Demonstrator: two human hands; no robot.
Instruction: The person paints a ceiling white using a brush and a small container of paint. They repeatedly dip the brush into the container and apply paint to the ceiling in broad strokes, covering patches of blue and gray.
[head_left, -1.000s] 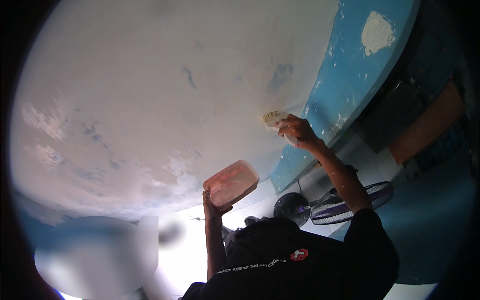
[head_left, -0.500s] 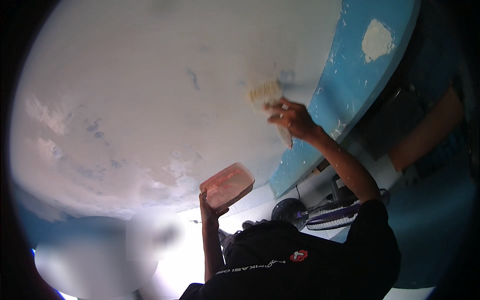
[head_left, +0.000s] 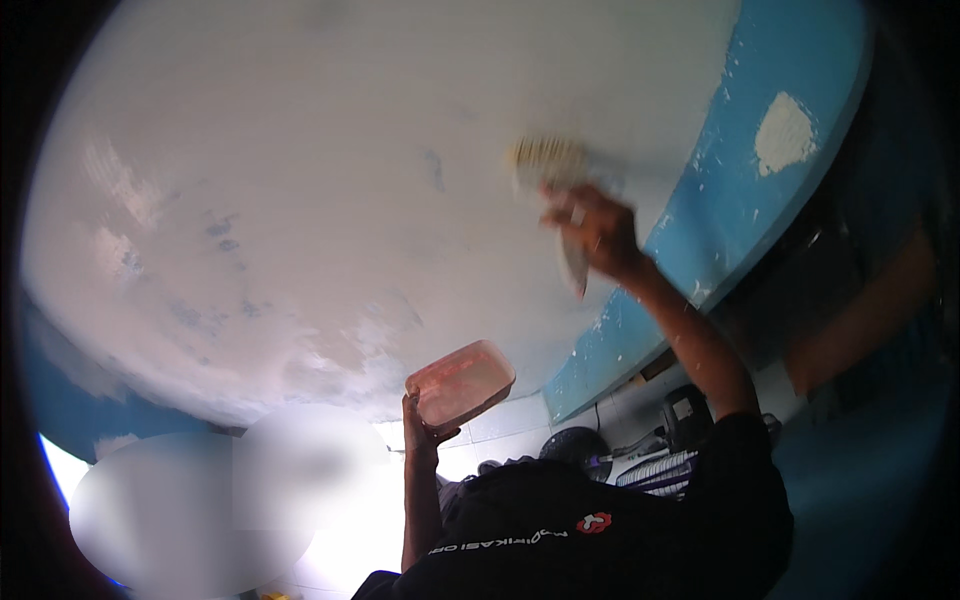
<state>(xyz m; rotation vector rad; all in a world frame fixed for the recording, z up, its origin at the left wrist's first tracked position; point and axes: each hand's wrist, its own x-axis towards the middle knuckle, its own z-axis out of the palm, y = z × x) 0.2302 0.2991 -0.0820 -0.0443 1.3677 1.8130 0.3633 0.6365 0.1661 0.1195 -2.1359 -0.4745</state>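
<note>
My right hand (head_left: 600,228) is raised to the wall and wraps round the pale handle of a wide paintbrush (head_left: 550,160). The brush's light bristles lie against the whitish painted wall (head_left: 330,150), near where it meets a blue strip. Lower down, my left hand (head_left: 425,428) holds a rectangular reddish plastic tub (head_left: 462,385) from below and its side. Pinkish streaks line the tub's inside; how much paint is in it I cannot tell.
A blue wall strip (head_left: 690,215) with a white patch (head_left: 785,133) borders the white area on the right. On the tiled floor below stands a fan (head_left: 655,472), with a dark round thing (head_left: 577,452) beside it. Bluish marks show through the white paint.
The view has shifted slightly. My right hand and the brush have moved a little over the white wall, while my left hand still holds the tub at about the same height.
</note>
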